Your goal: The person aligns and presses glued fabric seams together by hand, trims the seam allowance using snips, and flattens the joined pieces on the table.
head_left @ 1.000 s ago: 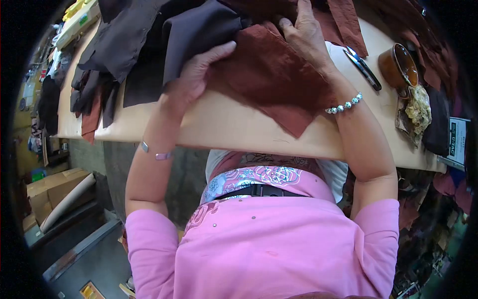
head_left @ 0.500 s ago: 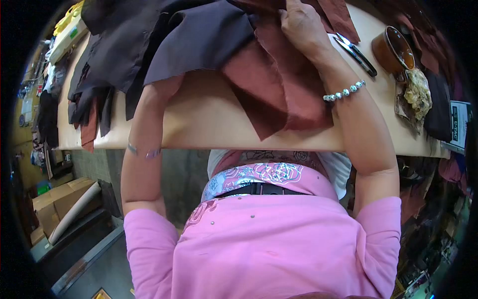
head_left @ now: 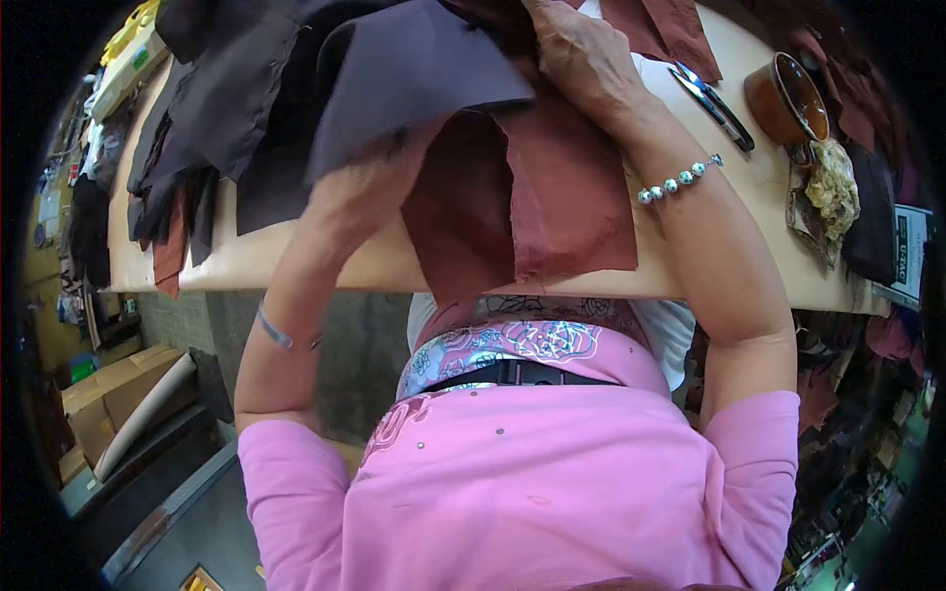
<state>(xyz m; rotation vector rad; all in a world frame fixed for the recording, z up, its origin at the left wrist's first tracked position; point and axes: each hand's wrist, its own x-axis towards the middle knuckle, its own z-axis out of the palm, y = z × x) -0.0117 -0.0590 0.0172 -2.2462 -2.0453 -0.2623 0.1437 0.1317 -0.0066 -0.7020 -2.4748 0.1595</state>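
Observation:
My left hand (head_left: 365, 187) reaches beneath a dark grey-brown fabric piece (head_left: 424, 79). The cloth covers part of it and motion blurs it, so I cannot see the fingers. Just right of it, reddish-brown fabric (head_left: 572, 187) hangs in folds toward the table's front edge. My right hand (head_left: 586, 59), below a beaded bracelet, is closed on the upper part of that reddish-brown fabric. Its fingertips lie at the top edge of the view and are partly hidden. Thread snips (head_left: 711, 106) with black handles lie to the right of this hand.
On the tan table (head_left: 729, 246), dark fabric pieces (head_left: 227, 108) are heaped at the left. A brown bowl (head_left: 786, 98) stands at the right, beside a crumpled yellowish bundle (head_left: 826, 197). More dark cloth hangs at the right edge. Cardboard boxes (head_left: 128, 394) sit below left.
My left hand has moved up and right under the dark fabric, whose lower edge is lifted and shifted right. The reddish-brown fabric has spread and moved left. My right hand has shifted slightly left.

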